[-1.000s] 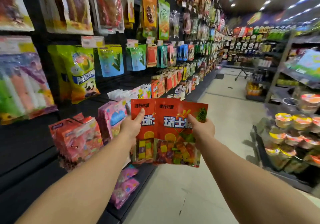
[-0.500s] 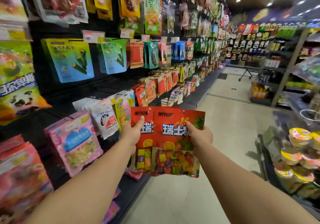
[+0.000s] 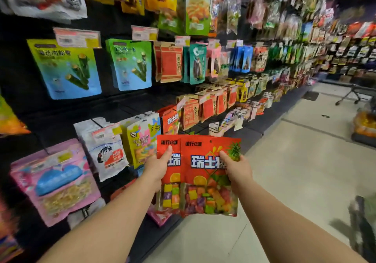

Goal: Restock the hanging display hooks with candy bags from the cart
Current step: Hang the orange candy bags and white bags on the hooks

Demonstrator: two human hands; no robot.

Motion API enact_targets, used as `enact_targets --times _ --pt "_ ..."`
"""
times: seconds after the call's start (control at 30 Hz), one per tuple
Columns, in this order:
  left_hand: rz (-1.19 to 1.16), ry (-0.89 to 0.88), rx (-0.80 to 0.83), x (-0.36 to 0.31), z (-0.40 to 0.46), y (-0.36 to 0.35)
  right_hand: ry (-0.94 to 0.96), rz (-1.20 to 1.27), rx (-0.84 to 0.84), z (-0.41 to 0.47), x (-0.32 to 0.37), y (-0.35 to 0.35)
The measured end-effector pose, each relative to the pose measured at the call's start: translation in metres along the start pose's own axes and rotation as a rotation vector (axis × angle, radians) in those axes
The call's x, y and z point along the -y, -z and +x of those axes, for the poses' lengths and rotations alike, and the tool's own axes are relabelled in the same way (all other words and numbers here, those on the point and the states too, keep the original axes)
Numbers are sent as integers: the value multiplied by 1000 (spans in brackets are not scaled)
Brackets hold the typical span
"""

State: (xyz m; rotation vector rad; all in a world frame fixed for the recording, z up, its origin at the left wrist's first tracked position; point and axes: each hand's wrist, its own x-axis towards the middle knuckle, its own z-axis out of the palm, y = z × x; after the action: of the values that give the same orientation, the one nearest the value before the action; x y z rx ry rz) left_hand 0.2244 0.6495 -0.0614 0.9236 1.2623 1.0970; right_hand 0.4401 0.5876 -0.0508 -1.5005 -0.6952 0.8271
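Note:
I hold two red candy bags with clear windows of coloured cubes, fanned side by side in front of me. My left hand (image 3: 160, 168) grips the left candy bag (image 3: 169, 191) by its left edge, thumb on the front. My right hand (image 3: 237, 168) grips the front candy bag (image 3: 207, 183), which overlaps the left one. Just above and behind them, matching red bags (image 3: 171, 120) hang on a hook of the black display wall (image 3: 122, 104). The cart is only a blurred dark shape (image 3: 364, 218) at the lower right.
Hanging snack bags fill the wall: a pink bag (image 3: 59, 181), a white bag (image 3: 105, 149) and a yellow bag (image 3: 142, 138) left of my hands, blue-green bags (image 3: 67, 69) above. The aisle floor (image 3: 295, 161) runs ahead on the right, with a wheeled stand (image 3: 354, 94) far down.
I have moved forward along the wall; the hanging bags slid left and grew larger, and the matching red bags now hang just above my hands. Both hands keep their grip.

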Motion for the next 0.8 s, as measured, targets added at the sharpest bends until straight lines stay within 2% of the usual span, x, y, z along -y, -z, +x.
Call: enact_targets --times 0.17,0.43,0.63,0.8 --pt "2 -7 -61 -6 52 -5 -54 16 121 61 -6 -34" --pt "-51 15 -100 -15 157 -24 -103 -61 209 176 6 -85" --pt "-24 22 -239 -4 207 -15 -113 -118 317 246 -31 -136" --pt "-10 50 -385 3 241 -4 -211 -115 432 293 -20 -175"
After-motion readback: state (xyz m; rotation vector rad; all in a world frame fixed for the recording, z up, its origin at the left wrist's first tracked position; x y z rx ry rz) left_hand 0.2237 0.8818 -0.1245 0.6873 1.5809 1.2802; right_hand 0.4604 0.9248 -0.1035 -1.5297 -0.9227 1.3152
